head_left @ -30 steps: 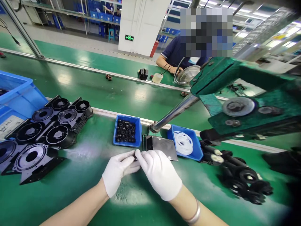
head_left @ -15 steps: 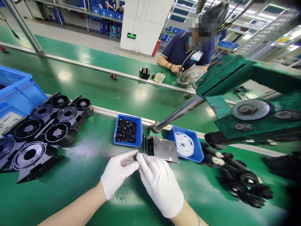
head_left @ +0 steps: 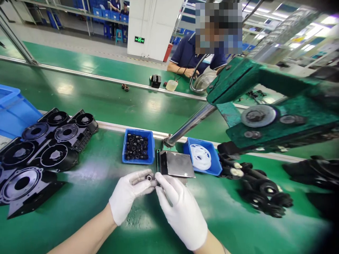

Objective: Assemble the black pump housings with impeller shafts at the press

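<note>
While both gloved hands meet fingertip to fingertip, the left hand (head_left: 129, 194) and right hand (head_left: 181, 211) pinch a small black ring (head_left: 149, 177) between them. The green bench (head_left: 79, 204) carries black housings (head_left: 39, 151) at nine o'clock and a green press (head_left: 265, 106) at two.

Blue crate (head_left: 13, 109) cut off left

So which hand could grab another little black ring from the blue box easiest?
Probably the left hand. It sits closer to the blue box of black rings, just in front of it, while the right hand lies further to the side. Both pinch one small black ring.
</note>
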Available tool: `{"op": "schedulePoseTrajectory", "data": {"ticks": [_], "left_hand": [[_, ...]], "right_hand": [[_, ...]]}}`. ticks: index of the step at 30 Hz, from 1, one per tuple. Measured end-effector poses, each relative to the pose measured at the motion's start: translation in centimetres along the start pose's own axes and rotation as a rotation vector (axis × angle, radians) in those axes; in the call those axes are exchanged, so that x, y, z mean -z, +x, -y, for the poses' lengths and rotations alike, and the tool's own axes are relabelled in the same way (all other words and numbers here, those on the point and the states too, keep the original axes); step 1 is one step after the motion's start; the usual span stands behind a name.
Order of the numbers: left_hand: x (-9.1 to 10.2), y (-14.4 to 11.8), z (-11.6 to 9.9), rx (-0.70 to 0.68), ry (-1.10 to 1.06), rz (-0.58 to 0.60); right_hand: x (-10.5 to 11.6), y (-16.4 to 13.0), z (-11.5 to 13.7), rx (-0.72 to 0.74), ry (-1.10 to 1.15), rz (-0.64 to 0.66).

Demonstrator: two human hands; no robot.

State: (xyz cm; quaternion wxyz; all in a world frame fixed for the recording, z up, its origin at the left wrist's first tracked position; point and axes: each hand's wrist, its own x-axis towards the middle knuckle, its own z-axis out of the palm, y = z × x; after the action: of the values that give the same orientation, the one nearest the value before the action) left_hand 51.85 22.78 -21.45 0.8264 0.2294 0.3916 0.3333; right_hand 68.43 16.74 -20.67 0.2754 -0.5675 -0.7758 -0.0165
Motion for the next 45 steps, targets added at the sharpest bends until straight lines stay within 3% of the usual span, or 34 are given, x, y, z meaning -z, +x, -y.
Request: {"op": "schedulePoseTrajectory", "data": {"ticks": [10, 19, 25, 33, 38, 42, 45], "left_hand": [[0.4, 0.4, 0.4, 0.011, 0.063, 0.003], [0.6, -0.2, 0.7, -0.008, 0.43, 0.013], [-0.1, -0.3, 0.5, -0.039, 0.523, -0.024], [-1.7, -1.2, 2.9, 0.045, 0.51, 0.018], [-3.8, -1.7, 4.9, -0.012, 0.501, 0.027], [-6.3, -2.0, 6.2, -0.035, 0.385, -0.05], [-8.2, -2.3, 6.9, -0.005, 0.308, -0.12]], "right_hand": [[-0.8, -1.1, 0.5, -0.038, 0.038, 0.018], [1.7, -3.8, 1.0, -0.053, 0.003, 0.109], [3.5, -7.9, -0.6, -0.206, -0.018, -0.039], [4.6, -11.6, -1.9, -0.233, -0.015, -0.059], [5.8, -13.1, -4.9, -0.275, -0.029, -0.14], [7.9, -13.2, -8.5, -0.379, 0.002, -0.242], [9.1, -12.8, -9.5, -0.431, 0.087, -0.292]]}}
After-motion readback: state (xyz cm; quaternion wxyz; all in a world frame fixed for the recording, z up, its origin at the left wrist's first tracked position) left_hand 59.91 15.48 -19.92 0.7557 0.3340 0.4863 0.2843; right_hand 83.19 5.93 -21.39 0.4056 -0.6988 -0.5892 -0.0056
